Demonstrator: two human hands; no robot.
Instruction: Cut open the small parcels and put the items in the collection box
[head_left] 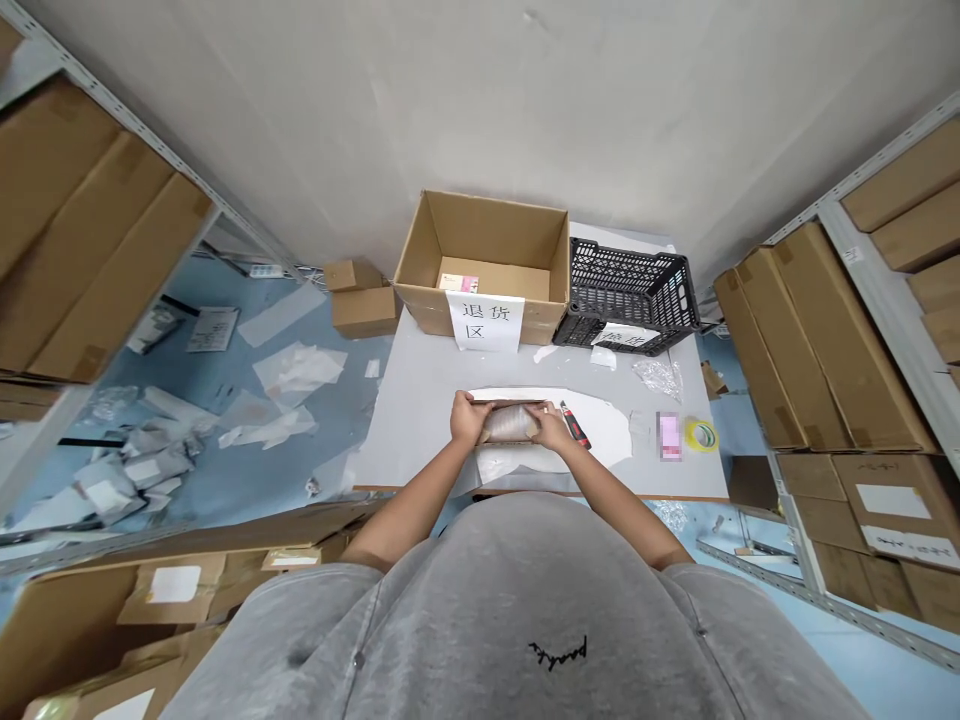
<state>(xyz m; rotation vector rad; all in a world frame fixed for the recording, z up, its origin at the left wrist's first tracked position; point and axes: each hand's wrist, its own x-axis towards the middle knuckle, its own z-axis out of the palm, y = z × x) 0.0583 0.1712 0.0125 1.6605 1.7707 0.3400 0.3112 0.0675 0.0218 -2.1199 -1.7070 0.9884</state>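
A small open cardboard box (501, 442) lies near the table's front edge, with something whitish in translucent wrapping (508, 424) showing inside. My left hand (466, 420) grips the left end of this box, thumb along its upper edge. At the other end, my right hand (553, 428) is closed on the box, its thumb and fingers reaching over the edge. A red and black utility knife (576, 426) lies just right of my right hand, on a white sheet (611, 430) under the box. What exactly is wrapped cannot be made out.
Behind stand a large open cardboard carton (420, 310) with a paper sign and a black plastic crate (634, 300). A pink packet (670, 437) and a tape roll (702, 435) lie at the right. Shelves of cartons flank the table (397, 430); scraps and parcels litter the left floor.
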